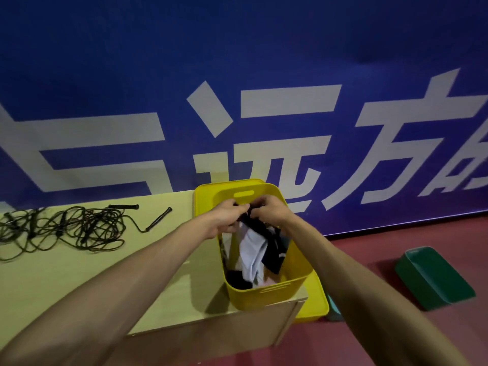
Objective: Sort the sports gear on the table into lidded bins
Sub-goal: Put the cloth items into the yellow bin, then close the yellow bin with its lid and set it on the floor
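Note:
A yellow bin (295, 283) stands on the right end of the pale wooden table (105, 273). Inside it lie white and dark pieces of clothing (253, 252). Above the bin's far end, my left hand (232, 215) and my right hand (269, 210) meet and together pinch a dark garment (264, 231) that hangs down into the bin. A tangle of black jump ropes (66, 228) with black handles lies on the table's far left.
A yellow lid (317, 299) lies under the bin, jutting past the table's right edge. A green bin (433, 278) lies tilted on the red floor at right. A blue banner wall (237, 101) with white characters stands right behind the table.

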